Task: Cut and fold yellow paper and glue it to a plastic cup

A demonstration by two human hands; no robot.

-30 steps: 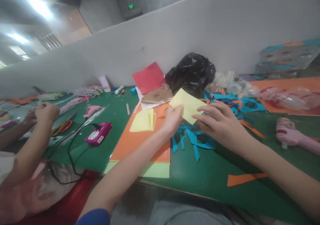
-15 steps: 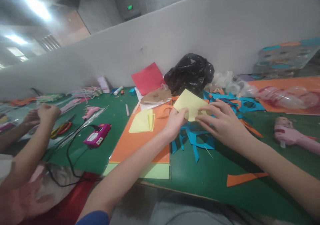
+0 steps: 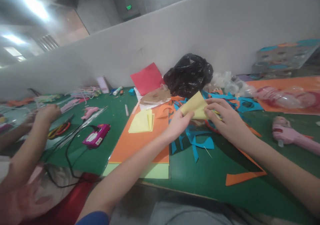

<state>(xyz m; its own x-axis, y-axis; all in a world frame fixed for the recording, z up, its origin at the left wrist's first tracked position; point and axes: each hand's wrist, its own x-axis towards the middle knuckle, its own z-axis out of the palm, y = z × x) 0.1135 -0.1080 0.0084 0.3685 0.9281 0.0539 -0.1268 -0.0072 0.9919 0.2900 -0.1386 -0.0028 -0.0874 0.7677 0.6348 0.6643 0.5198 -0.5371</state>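
A pale yellow paper square [image 3: 196,106] is held above the green table between both of my hands and is bent over into a fold. My left hand [image 3: 177,125] pinches its lower left edge. My right hand [image 3: 226,121] grips its right side, fingers curled over the paper. Under my hands lie blue paper scraps [image 3: 197,141] and a stack of orange sheets [image 3: 140,141]. A folded yellow paper [image 3: 142,121] rests on that stack.
A black plastic bag [image 3: 190,73] and a red sheet [image 3: 147,78] lean at the back wall. A magenta glue gun [image 3: 97,135] with a black cord lies left, a pink glue gun [image 3: 290,135] right. Another person's arms [image 3: 32,131] work at the left, near scissors [image 3: 58,130].
The yellow square went from flat and open to folded over. My hands moved closer together and slightly right, and my right fingers closed onto the paper.
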